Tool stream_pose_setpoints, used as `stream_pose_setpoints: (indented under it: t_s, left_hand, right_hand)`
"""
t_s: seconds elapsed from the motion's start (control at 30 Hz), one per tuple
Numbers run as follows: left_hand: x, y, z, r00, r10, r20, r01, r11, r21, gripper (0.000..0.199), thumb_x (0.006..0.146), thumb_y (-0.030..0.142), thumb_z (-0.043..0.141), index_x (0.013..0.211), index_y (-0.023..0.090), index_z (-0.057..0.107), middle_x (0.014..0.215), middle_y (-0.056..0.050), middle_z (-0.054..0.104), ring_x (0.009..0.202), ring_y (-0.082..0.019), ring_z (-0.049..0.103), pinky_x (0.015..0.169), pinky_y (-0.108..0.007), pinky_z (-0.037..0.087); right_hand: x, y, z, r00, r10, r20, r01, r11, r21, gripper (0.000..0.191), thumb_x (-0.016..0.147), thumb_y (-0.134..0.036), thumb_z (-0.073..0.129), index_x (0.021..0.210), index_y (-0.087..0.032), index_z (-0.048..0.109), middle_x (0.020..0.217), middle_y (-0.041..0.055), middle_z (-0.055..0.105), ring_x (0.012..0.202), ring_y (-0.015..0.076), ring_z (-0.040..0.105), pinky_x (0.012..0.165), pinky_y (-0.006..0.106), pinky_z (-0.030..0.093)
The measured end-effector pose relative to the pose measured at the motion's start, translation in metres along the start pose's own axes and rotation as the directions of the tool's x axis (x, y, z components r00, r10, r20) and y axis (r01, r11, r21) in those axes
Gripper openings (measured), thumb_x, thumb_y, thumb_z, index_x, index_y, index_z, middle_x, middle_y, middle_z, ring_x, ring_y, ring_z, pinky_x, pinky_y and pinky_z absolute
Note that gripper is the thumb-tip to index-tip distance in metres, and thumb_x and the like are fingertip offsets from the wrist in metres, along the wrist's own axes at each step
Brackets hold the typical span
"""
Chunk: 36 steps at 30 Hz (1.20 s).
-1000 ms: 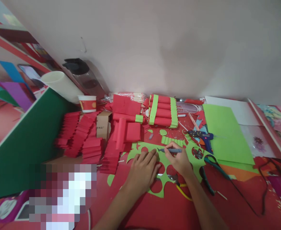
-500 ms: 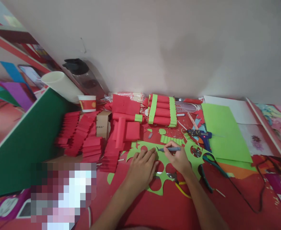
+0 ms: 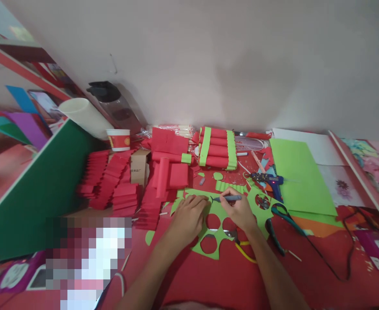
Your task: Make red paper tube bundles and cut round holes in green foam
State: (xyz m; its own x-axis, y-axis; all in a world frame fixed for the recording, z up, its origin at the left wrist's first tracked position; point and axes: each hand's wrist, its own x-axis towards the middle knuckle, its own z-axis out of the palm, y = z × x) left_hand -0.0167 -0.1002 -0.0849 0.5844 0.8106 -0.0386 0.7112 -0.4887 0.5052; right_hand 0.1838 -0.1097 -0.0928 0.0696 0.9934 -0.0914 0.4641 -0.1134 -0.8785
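Observation:
A bright green sheet point(image 3: 220, 209) with several round holes cut in it lies on the red table. My left hand point(image 3: 187, 217) rests palm down on its left part, fingers laid on the sheet and slightly bent. Between the fingers of my right hand point(image 3: 239, 213) is a grey pen point(image 3: 233, 198), its tip touching the sheet near the left fingertips. A short dark curved mark shows at the tip. Partly under the sheet, scissors with yellow handles point(image 3: 246, 253) show through the holes.
Teal-handled scissors point(image 3: 288, 217) and a blue glue gun point(image 3: 275, 183) lie to the right, beside green sheets point(image 3: 304, 176). Behind are red rolls banded in green point(image 3: 218, 148). Pleated red paper point(image 3: 125, 199), a paper cup point(image 3: 118, 140) and a green panel point(image 3: 47, 193) stand left.
My left hand has shifted a little left and its thumb has drawn in, uncovering more of a round hole. The pen stays at nearly the same spot. The view has turned slightly.

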Motion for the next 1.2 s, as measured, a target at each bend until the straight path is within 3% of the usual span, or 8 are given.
stream_pose_setpoints:
  t_s: [0.33,0.53,1.2]
  left_hand:
    - [0.002,-0.006,-0.007,1.0,-0.009,0.009,0.01,0.991,-0.131,0.051,0.079,0.0,0.039,0.116,0.024,0.066,0.13,-0.002,0.063,0.12,-0.023,0.055,0.106,-0.043,0.039]
    - [0.004,-0.01,-0.009,1.0,-0.015,0.026,0.019,0.979,-0.202,0.056,0.078,-0.001,0.037,0.118,0.024,0.067,0.13,-0.001,0.064,0.12,-0.021,0.056,0.104,-0.037,0.043]
    - [0.006,-0.012,-0.011,1.0,-0.006,0.021,0.01,0.977,-0.215,0.061,0.074,-0.003,0.037,0.118,0.025,0.069,0.128,-0.001,0.065,0.114,-0.02,0.06,0.099,-0.035,0.047]
  right_hand:
    - [-0.001,-0.002,-0.001,0.999,-0.019,0.033,0.02,0.999,-0.026,0.014,0.084,-0.032,0.058,0.076,-0.021,0.057,0.062,-0.0021,0.058,0.056,0.0147,0.052,0.053,0.024,0.038]
    - [0.0,0.0,-0.001,0.999,-0.009,0.05,0.01,1.0,-0.012,0.014,0.084,-0.032,0.058,0.076,-0.022,0.056,0.06,-0.0035,0.056,0.053,0.0138,0.05,0.052,0.024,0.037]
    - [-0.003,-0.003,0.0,0.99,-0.06,0.129,0.059,0.998,0.014,0.01,0.081,-0.027,0.06,0.073,-0.021,0.057,0.058,-0.0045,0.055,0.052,0.0123,0.049,0.05,0.023,0.034]
